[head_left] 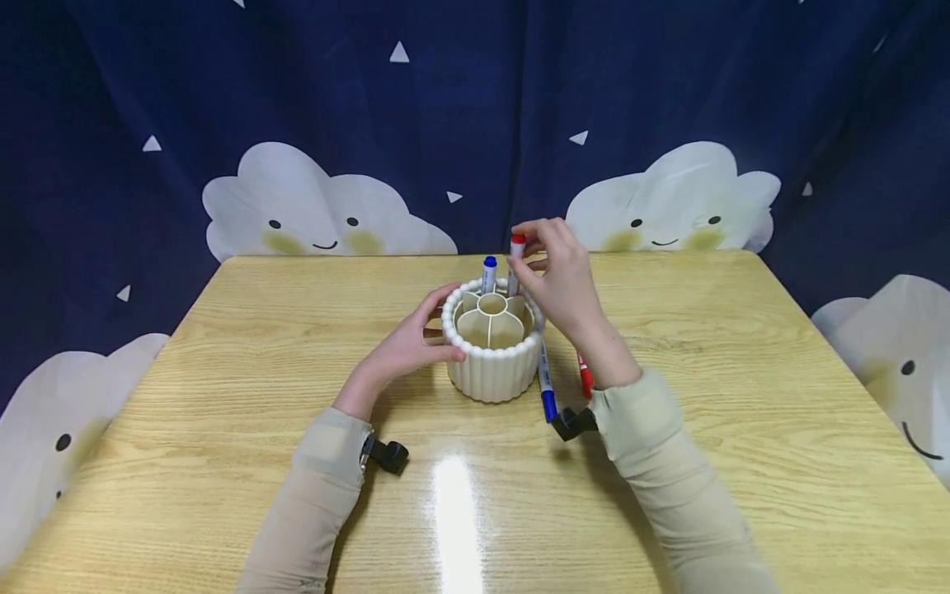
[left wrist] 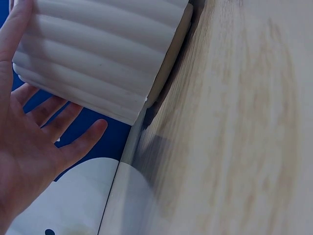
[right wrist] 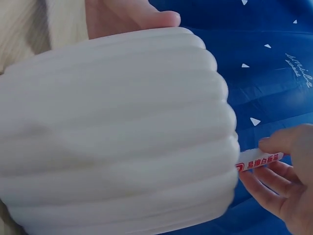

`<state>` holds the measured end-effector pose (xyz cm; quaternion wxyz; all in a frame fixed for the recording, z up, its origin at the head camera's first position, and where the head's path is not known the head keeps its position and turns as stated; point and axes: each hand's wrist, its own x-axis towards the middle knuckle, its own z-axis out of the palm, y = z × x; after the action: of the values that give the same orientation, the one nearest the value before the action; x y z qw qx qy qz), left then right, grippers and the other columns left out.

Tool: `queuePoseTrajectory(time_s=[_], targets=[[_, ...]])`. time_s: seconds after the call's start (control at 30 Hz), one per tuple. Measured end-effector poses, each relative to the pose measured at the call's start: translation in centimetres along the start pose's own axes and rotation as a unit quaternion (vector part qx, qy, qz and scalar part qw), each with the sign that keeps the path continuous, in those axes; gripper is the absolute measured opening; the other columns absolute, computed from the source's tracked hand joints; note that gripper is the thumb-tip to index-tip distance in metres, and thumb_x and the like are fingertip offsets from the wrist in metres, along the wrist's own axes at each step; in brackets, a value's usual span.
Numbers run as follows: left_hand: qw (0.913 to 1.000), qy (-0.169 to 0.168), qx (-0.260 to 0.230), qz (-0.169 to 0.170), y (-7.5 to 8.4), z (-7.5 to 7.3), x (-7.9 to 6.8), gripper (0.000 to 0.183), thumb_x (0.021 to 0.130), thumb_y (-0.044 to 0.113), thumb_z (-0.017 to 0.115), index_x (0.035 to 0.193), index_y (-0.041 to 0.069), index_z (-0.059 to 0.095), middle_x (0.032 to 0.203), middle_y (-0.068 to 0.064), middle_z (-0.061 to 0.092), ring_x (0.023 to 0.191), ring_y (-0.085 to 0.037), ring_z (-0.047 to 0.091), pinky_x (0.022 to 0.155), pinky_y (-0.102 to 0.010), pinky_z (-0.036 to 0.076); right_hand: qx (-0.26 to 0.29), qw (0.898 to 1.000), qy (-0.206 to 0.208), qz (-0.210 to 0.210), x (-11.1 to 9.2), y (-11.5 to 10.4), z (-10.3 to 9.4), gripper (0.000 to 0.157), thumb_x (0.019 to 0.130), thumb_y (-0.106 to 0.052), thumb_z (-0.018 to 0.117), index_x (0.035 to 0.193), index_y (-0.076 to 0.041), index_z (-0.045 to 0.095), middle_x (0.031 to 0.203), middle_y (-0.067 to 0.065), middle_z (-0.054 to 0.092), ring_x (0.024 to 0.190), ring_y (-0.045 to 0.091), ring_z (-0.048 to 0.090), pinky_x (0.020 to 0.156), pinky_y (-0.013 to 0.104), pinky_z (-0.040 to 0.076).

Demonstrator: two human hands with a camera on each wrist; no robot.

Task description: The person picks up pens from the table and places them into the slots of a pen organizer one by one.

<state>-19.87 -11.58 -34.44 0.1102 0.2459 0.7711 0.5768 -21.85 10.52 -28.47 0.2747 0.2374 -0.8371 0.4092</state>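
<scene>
A white ribbed pen holder (head_left: 493, 371) with a beaded rim and petal-shaped compartments stands on the table. My left hand (head_left: 408, 337) grips its left side, thumb at the front and index finger behind. In the left wrist view, the other fingers (left wrist: 80, 147) spread loosely beside it. With thumb and fingertips, my right hand (head_left: 560, 276) pinches a red-capped whiteboard marker (head_left: 514, 276) upright, its lower end inside a back compartment. Red lettering shows on that marker (right wrist: 261, 160) in the right wrist view. A blue-capped marker (head_left: 488, 276) stands in the compartment to its left.
Right of the holder lie a blue marker (head_left: 547, 384) and a red marker (head_left: 585, 375), the latter partly hidden by my right wrist. The wooden table (head_left: 260, 355) reaches a dark blue curtain (head_left: 475, 107) with cloud prints at its back edge.
</scene>
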Motion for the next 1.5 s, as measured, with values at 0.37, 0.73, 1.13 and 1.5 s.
queuePoseTrajectory(time_s=[0.37, 0.73, 1.13, 1.5], targets=[[0.9998, -0.003, -0.004, 0.018, -1.1, -0.1, 0.3, 0.095, 0.069, 0.020, 0.079, 0.144, 0.015, 0.021, 0.140, -0.010, 0.033, 0.125, -0.030, 0.034, 0.097, -0.043, 0.041, -0.003, 0.999, -0.028, 0.020, -1.0, 0.5, 0.9, 0.024, 0.082, -0.006, 0.064, 0.105, -0.001, 0.058, 0.096, 0.011, 0.055, 0.083, 0.019, 0.060, 0.065, 0.028, 0.055], [0.9992, 0.006, 0.020, 0.033, -3.1, -0.3, 0.9, 0.095, 0.068, 0.030, 0.079, 0.144, 0.025, 0.022, 0.138, -0.001, 0.036, 0.123, -0.024, 0.038, 0.095, -0.038, 0.043, -0.007, 0.999, -0.046, 0.022, -1.9, 1.1, 1.3, 0.020, 0.082, -0.006, 0.064, 0.101, -0.002, 0.060, 0.092, 0.011, 0.058, 0.079, 0.019, 0.062, 0.066, 0.027, 0.055], [0.9993, 0.007, 0.022, 0.029, -3.3, -0.2, 0.9, 0.095, 0.068, 0.029, 0.079, 0.144, 0.023, 0.021, 0.138, -0.003, 0.035, 0.122, -0.022, 0.038, 0.095, -0.039, 0.043, 0.005, 0.999, -0.034, 0.033, -2.6, 1.6, 1.5, 0.024, 0.084, -0.008, 0.063, 0.106, -0.001, 0.059, 0.094, 0.010, 0.059, 0.083, 0.019, 0.060, 0.071, 0.030, 0.054], [0.9999, 0.001, 0.007, 0.012, -1.5, -0.1, 0.3, 0.096, 0.068, 0.025, 0.080, 0.144, 0.019, 0.022, 0.140, -0.006, 0.034, 0.124, -0.024, 0.037, 0.097, -0.040, 0.041, 0.024, 0.999, -0.017, 0.020, -3.1, 1.9, 1.4, 0.025, 0.084, -0.006, 0.063, 0.107, 0.001, 0.058, 0.095, 0.010, 0.059, 0.084, 0.020, 0.061, 0.073, 0.029, 0.054]])
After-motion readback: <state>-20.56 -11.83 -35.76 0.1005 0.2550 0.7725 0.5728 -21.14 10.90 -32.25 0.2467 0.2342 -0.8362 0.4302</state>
